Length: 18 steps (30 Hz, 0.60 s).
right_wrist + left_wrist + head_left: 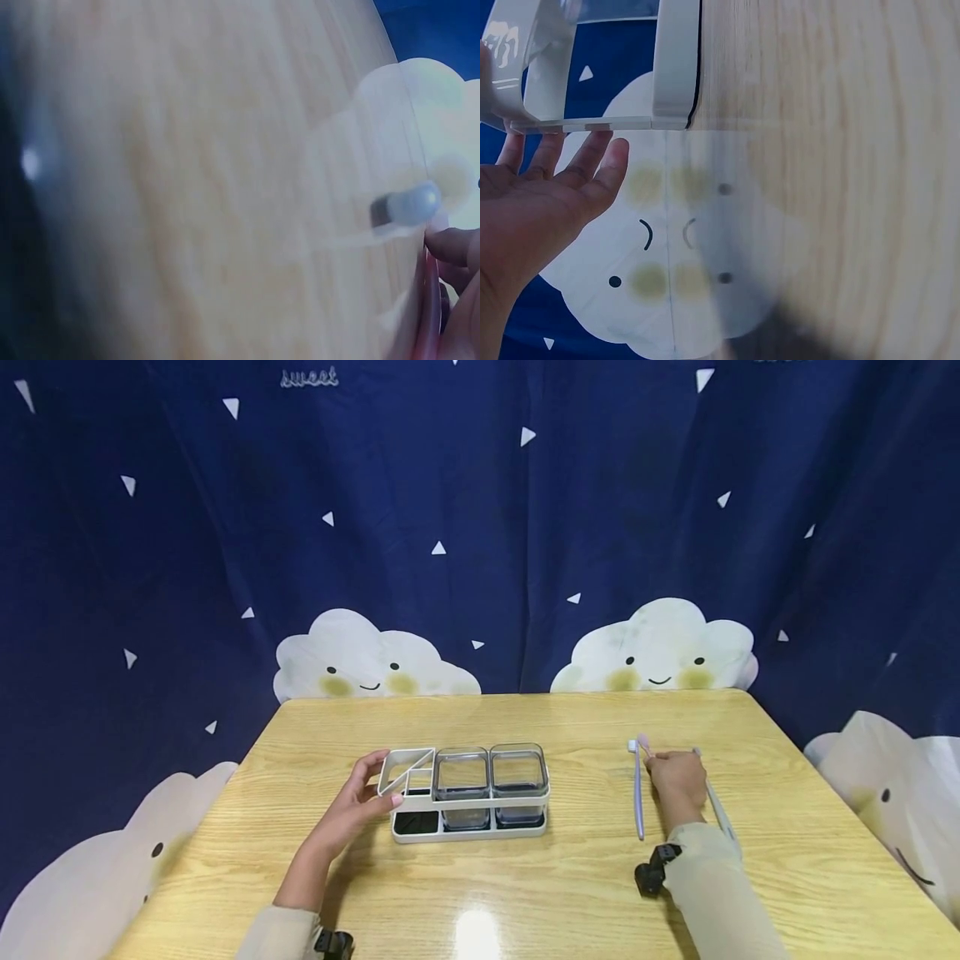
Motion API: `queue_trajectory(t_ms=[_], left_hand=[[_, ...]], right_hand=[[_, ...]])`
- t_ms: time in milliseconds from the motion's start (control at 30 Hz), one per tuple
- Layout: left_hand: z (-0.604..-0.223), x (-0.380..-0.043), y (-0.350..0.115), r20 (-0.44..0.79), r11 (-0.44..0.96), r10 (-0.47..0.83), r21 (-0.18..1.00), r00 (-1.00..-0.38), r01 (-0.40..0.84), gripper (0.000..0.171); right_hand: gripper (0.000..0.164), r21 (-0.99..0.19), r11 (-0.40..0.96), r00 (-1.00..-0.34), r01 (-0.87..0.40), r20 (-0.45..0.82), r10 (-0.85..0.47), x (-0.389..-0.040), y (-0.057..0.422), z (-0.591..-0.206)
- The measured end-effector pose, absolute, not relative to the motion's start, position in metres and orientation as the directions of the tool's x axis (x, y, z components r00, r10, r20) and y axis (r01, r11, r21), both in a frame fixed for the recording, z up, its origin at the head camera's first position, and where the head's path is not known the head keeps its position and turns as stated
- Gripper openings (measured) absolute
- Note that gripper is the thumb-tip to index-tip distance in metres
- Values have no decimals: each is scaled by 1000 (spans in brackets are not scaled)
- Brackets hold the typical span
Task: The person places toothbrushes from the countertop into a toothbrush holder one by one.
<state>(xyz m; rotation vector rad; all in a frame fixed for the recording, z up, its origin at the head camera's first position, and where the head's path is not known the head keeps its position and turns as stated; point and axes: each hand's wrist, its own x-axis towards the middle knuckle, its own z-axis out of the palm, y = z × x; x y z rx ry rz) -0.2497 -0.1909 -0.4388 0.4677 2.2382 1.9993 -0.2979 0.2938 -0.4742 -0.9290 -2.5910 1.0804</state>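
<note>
A white toothbrush holder [472,805] with two clear cups, a left cup [461,770] and a right cup [517,768], stands left of the table's middle. My left hand [348,810] grips its left end, thumb at the front and fingers at the back; the left wrist view shows the fingertips [615,154] against the holder's side [676,67]. At the right, my right hand [678,781] pinches a pink toothbrush [644,743], mostly hidden by the hand. A purple toothbrush [638,797] lies left of that hand, a grey toothbrush [722,810] right of it.
The light wooden table [585,902] has its far edge against a dark blue curtain [480,527] with white triangles and cloud faces. A black wrist camera [651,877] sits on the right wrist, close above the table.
</note>
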Motion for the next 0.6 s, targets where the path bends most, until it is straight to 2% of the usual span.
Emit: queue_trajectory(t_ms=[233,400,600], left_hand=[[-436,-250,-192,121,94,296,984,-948,154,69],[-434,-249,-192,123,86,301,984,-946,156,69],[-434,-248,-190,114,88,295,985,-949,145,69]], right_hand=[[32,-703,552,-810,448,-59,583,-299,294,-470],[30,-768,506,-812,392,-30,583,-298,297,-468],[33,-830,402,-796,387,-81,599,-298,300,-465]])
